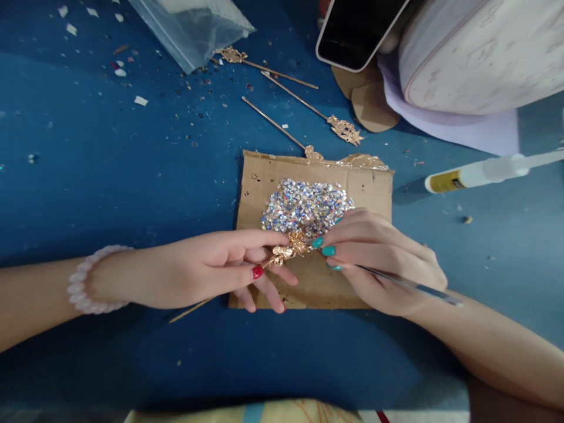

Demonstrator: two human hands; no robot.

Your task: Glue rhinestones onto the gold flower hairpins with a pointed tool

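My left hand (233, 264) pinches a gold hairpin (285, 252) between thumb and forefinger, its ornate flower end pointing right and its thin stick running out below the wrist. In my right hand (374, 258) is a pair of thin dark tweezers (409, 284), held like a pen. Their tip is hidden behind the fingers, close to the hairpin's flower end. Just beyond lies a heap of small shiny white and blue chips (304, 202), spread on a flat piece of cardboard (370, 188). Whether a chip is in the tweezers cannot be made out.
More gold hairpins (346, 130) lie past the cardboard. A clear plastic bag (194, 35) is at the top, with loose chips scattered left of it. A phone (359, 29), a white rounded case (480, 59) and a glue bottle (476, 176) are on the right of the blue table (110, 176).
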